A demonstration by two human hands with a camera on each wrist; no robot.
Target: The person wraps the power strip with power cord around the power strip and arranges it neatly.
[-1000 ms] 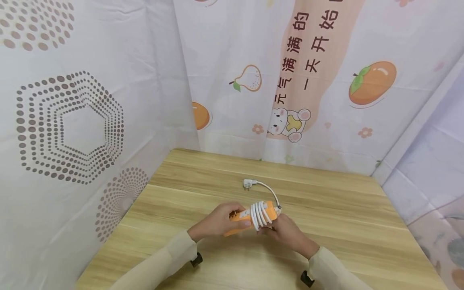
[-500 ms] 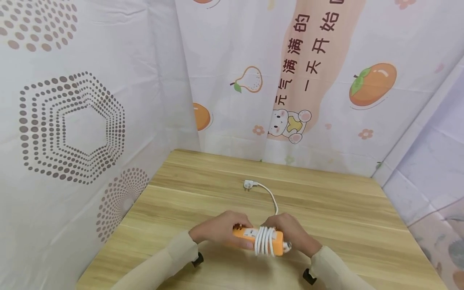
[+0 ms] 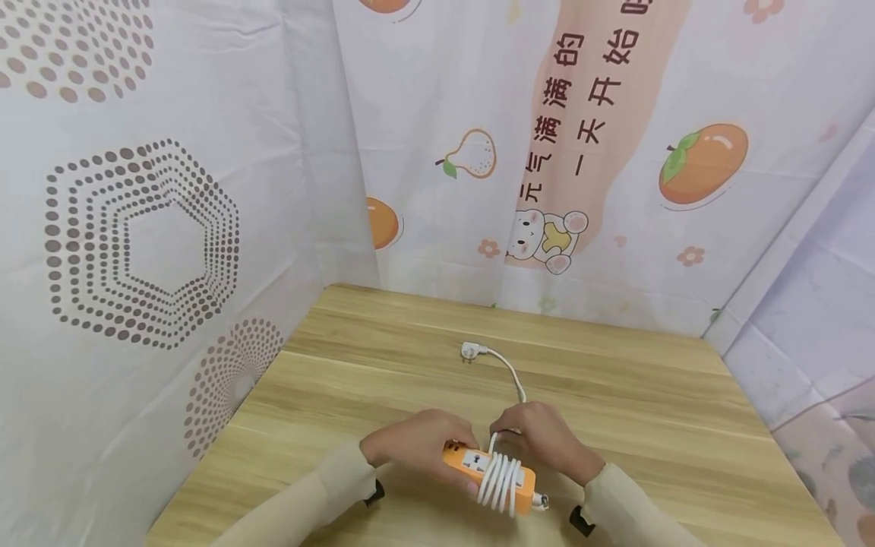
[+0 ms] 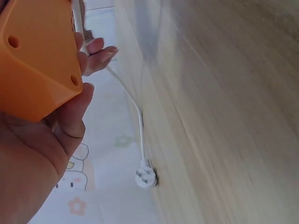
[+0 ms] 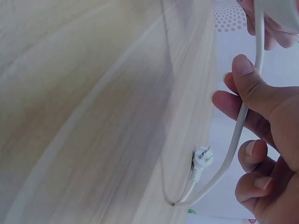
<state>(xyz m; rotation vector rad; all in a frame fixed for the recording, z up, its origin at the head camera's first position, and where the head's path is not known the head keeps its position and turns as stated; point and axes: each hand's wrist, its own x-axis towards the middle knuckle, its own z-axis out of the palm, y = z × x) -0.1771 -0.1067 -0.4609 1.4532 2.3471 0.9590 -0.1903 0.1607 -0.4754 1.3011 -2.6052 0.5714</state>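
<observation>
An orange power strip [image 3: 524, 492] with white sockets is held over the table by my left hand [image 3: 431, 444], thumb on the socket face. Several turns of white cord [image 3: 501, 483] circle its right part. In the left wrist view the strip's orange underside [image 4: 42, 51] shows, with screw holes. My right hand [image 3: 543, 434] pinches the free cord just beyond the strip; in the right wrist view the cord [image 5: 240, 119] passes between thumb and fingers. From there it runs to a white plug [image 3: 469, 350] lying on the table farther back, prongs showing.
The wooden table [image 3: 642, 380] reaches back to a printed curtain [image 3: 437, 251]. A dotted white curtain [image 3: 273, 190] hangs at the left, and another pale curtain [image 3: 807, 304] at the right. Black wrist straps [image 3: 582, 521] sit at both sleeves.
The power strip has moved down toward me and tilted its right end lower. My right hand has gone from the strip's near side to its far side with the cord. The plug stays put.
</observation>
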